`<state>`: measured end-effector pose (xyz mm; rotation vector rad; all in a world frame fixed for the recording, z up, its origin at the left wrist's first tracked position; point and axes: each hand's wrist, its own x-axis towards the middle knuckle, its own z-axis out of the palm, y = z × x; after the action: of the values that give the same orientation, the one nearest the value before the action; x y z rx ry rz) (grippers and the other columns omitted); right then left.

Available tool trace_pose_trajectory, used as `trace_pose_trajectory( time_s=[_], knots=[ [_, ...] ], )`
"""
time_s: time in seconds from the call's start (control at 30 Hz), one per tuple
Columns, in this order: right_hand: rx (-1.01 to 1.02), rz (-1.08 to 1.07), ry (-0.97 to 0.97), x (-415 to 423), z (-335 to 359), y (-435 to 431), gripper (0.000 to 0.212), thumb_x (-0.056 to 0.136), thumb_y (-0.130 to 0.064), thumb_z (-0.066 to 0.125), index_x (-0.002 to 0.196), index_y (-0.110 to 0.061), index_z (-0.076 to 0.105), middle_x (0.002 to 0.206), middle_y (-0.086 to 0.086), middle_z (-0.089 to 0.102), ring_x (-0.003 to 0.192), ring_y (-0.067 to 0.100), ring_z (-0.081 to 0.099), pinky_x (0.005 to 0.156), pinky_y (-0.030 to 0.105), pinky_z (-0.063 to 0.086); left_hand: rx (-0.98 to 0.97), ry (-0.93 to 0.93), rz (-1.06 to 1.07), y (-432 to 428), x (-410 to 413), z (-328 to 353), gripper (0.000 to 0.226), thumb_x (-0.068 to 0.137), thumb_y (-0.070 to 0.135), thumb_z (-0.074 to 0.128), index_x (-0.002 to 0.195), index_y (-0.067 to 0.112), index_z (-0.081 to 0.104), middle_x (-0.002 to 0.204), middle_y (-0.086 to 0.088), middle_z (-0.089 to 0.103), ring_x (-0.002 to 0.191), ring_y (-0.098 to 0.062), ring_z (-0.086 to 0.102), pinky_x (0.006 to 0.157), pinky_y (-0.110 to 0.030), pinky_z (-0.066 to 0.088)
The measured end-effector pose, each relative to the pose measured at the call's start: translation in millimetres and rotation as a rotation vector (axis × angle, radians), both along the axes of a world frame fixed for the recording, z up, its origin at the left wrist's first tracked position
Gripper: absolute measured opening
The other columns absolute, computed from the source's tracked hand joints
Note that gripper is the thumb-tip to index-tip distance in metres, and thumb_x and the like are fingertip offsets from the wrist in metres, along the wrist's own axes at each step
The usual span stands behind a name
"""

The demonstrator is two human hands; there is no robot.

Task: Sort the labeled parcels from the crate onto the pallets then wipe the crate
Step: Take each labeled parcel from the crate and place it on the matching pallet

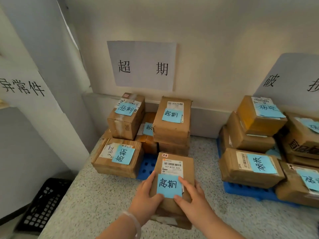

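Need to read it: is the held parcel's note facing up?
Facing up: the note on the parcel shows its writing plainly.

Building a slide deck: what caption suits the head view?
A parcel marked 超期, gripped by the left hand and right hand, beside the blue pallet below the matching wall sign.

Holding a brown cardboard parcel (172,163) by its sides with left hand (146,194) and right hand (191,195), thumbs on top beside its blue handwritten sticky note (170,186). Just beyond, a blue plastic pallet (146,167) stacked with similar note-marked boxes (119,157) under a white paper wall sign (142,66). To the right, a second blue pallet (245,191) with more boxes (231,169). At lower left, a black lattice plastic crate (43,204).
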<state>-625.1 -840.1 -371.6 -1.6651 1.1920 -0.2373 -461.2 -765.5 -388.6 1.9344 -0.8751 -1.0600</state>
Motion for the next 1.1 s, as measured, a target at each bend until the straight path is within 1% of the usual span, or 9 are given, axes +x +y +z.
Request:
trace_pose_trajectory(
  time_s=[0.13,0.27,0.37,0.5,0.63,0.7,0.83,0.97,1.1],
  knots=[
    [0.050,-0.048,0.048,22,-14,-7,0.057,0.092,-0.031,0.064,0.139,-0.049,0.037,0.158,-0.008,0.009,0.141,0.014,0.023,0.114,0.028,0.024,0.022,0.047,-0.008,-11,20,-21,0.075,0.088,0.017,0.062,0.146,0.046,0.024,0.133,0.006,0.040,0.114,-0.010,0.043,0.087,-0.021,0.044],
    [0.069,-0.026,0.059,39,-33,-10,0.059,0.092,-0.030,0.064,0.139,-0.053,0.035,0.160,-0.010,0.003,0.145,0.014,0.014,0.117,0.031,0.021,0.007,0.070,0.034,-8,33,-39,0.075,0.088,0.012,0.063,0.141,0.050,0.024,0.126,0.012,0.039,0.104,0.002,0.044,0.073,-0.009,0.039],
    [0.059,0.006,0.081,45,-40,-12,0.061,0.092,-0.031,0.064,0.130,-0.063,0.029,0.161,-0.012,-0.007,0.147,0.013,0.006,0.118,0.033,0.020,-0.009,0.033,0.019,-3,36,-48,0.078,0.087,0.016,0.065,0.146,0.046,0.022,0.134,0.010,0.034,0.111,-0.001,0.041,0.084,-0.012,0.034],
    [0.077,-0.087,0.032,39,-41,-10,0.062,0.094,-0.032,0.062,0.125,-0.070,0.023,0.161,-0.012,-0.004,0.147,0.011,0.008,0.117,0.033,0.024,-0.030,0.042,-0.031,-6,40,-53,0.076,0.087,0.019,0.067,0.138,0.054,0.021,0.135,0.012,0.033,0.119,-0.005,0.037,0.096,-0.021,0.035],
    [0.254,-0.348,-0.036,30,-43,-9,0.079,0.094,-0.033,0.061,0.148,-0.054,0.007,0.159,-0.004,0.019,0.137,0.020,0.036,0.098,0.031,0.044,-0.020,0.091,-0.090,-11,50,-55,0.079,0.087,0.020,0.068,0.137,0.058,0.022,0.135,0.012,0.037,0.121,-0.009,0.042,0.098,-0.033,0.048],
    [0.432,-0.467,-0.062,29,-47,-12,0.086,0.092,-0.040,0.062,0.150,-0.050,0.000,0.156,0.000,0.030,0.125,0.026,0.049,0.093,0.044,0.052,0.006,0.104,-0.121,-12,54,-54,0.079,0.086,0.023,0.069,0.139,0.060,0.023,0.134,0.015,0.037,0.122,-0.010,0.042,0.100,-0.041,0.049],
    [0.586,-0.490,-0.040,23,-57,-11,0.074,0.090,-0.046,0.062,0.152,-0.039,0.022,0.135,0.001,0.055,0.115,0.026,0.058,0.085,0.052,0.057,0.042,0.119,-0.166,-11,55,-53,0.080,0.087,0.025,0.068,0.142,0.060,0.022,0.133,0.020,0.040,0.122,-0.007,0.044,0.101,-0.041,0.048],
    [0.645,-0.580,-0.188,18,-60,3,0.054,0.094,-0.034,0.061,0.143,-0.032,0.040,0.120,0.001,0.064,0.105,0.027,0.064,0.079,0.053,0.058,0.045,0.081,-0.128,-10,52,-50,0.080,0.087,0.035,0.069,0.141,0.061,0.016,0.140,0.017,0.040,0.128,-0.008,0.041,0.106,-0.039,0.043],
    [0.694,-0.702,-0.324,27,-60,16,0.059,0.095,-0.030,0.061,0.145,-0.039,0.031,0.120,0.004,0.062,0.105,0.032,0.064,0.078,0.056,0.057,0.030,-0.021,-0.099,-6,44,-48,0.089,0.080,0.044,0.074,0.147,0.050,0.015,0.147,0.008,0.033,0.131,-0.010,0.036,0.109,-0.036,0.035]
  ],
)
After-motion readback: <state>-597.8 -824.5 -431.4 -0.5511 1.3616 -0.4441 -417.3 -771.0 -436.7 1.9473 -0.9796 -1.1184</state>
